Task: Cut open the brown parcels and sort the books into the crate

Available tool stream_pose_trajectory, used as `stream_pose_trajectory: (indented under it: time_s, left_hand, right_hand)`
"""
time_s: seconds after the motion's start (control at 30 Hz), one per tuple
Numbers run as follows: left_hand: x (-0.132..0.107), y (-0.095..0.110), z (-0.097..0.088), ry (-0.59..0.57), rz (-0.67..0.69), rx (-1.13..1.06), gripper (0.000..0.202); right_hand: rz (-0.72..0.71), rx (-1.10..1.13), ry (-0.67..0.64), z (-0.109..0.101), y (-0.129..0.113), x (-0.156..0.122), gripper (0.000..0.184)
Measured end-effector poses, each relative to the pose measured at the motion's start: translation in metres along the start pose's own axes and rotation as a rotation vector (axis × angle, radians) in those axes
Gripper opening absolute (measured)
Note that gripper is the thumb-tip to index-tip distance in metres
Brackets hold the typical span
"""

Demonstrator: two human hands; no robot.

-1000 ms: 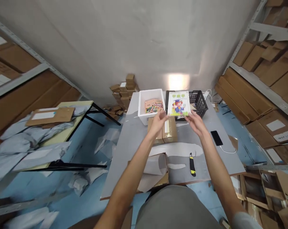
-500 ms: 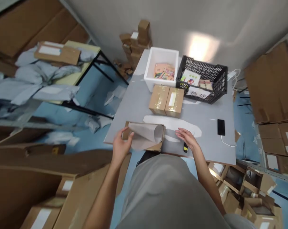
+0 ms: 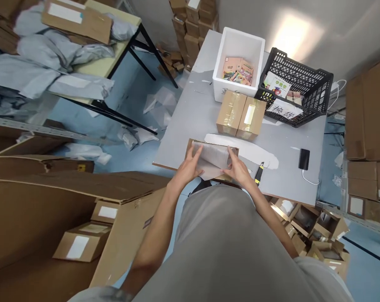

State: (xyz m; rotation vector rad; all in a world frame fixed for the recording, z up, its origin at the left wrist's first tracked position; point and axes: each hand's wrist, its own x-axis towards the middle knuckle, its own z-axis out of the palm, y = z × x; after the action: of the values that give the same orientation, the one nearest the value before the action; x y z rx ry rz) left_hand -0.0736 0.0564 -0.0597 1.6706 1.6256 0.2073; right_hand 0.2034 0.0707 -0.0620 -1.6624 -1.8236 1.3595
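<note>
An opened cardboard package (image 3: 211, 158) with curled grey wrapping paper lies at the near edge of the grey table (image 3: 192, 113). My left hand (image 3: 190, 163) grips its left side and my right hand (image 3: 238, 170) grips its right side, fingers curled on the paper. Just beyond sit two taped brown boxes (image 3: 241, 115) side by side. A colourful booklet (image 3: 277, 87) lies in the black plastic crate (image 3: 315, 94) at the far right of the table.
A white foam box (image 3: 221, 69) holds small colourful packs. A yellow-black utility knife (image 3: 258, 175) and a black phone (image 3: 304, 159) on a white cable lie to the right. Large cardboard cartons (image 3: 60, 209) stand on the floor at left; open boxes (image 3: 315, 228) at right.
The booklet I held up over the crate now lies in it. Both hands came back to the near edge and closed on the opened package. My view tilted down.
</note>
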Motion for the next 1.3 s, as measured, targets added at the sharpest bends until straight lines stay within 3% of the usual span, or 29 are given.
stream_pose_trajectory:
  time_s: [0.13,0.27,0.4,0.53,0.7,0.8,0.87,0.97,1.07,1.13,1.2,1.23,1.3]
  left_hand:
    - [0.013,-0.019,0.001,-0.082,0.109,-0.055,0.109]
    - [0.026,-0.034,0.004,-0.112,0.223,-0.004,0.079]
    - [0.042,-0.036,0.009,-0.193,0.267,0.061,0.039]
    - [0.052,-0.032,0.017,-0.255,0.283,0.116,0.036]
    - [0.053,-0.031,0.021,-0.152,0.342,0.077,0.050]
    - [0.050,-0.036,0.011,-0.114,0.408,-0.030,0.034]
    - [0.047,-0.043,0.000,-0.049,0.422,-0.132,0.024]
    - [0.041,-0.060,-0.021,0.108,0.401,-0.305,0.019]
    - [0.037,-0.085,-0.040,0.241,0.351,-0.453,0.013]
    - [0.039,-0.105,-0.047,0.296,0.284,-0.512,0.016]
    - [0.045,-0.123,-0.048,0.317,0.200,-0.555,0.019]
    - [0.050,-0.131,-0.046,0.315,0.154,-0.576,0.020]
    - [0.059,-0.142,-0.037,0.285,0.056,-0.624,0.021]
  right_hand:
    - [0.035,-0.239,0.033,0.033,-0.014,0.017,0.046]
    - [-0.071,-0.236,-0.070,0.057,-0.023,0.005,0.025]
    - [-0.072,-0.415,-0.133,0.070,-0.029,-0.009,0.034]
    - [0.148,-0.586,-0.093,0.076,-0.034,0.011,0.027]
    - [0.502,-0.607,-0.044,0.086,-0.033,0.065,0.035]
    - [0.641,-0.581,-0.025,0.095,-0.029,0.084,0.037]
    - [0.689,-0.567,-0.005,0.100,-0.028,0.082,0.042]
    - [0.594,-0.505,0.138,0.099,-0.027,0.056,0.062]
    - [0.231,-0.163,0.512,0.081,-0.019,0.014,0.056]
    - [0.119,0.082,0.760,0.061,-0.007,-0.010,0.051]
    - [0.175,0.249,0.962,0.040,0.010,-0.025,0.051]
    - [0.242,0.339,1.003,0.032,0.020,-0.028,0.052]
    - [0.413,0.523,0.966,0.022,0.040,-0.028,0.050]
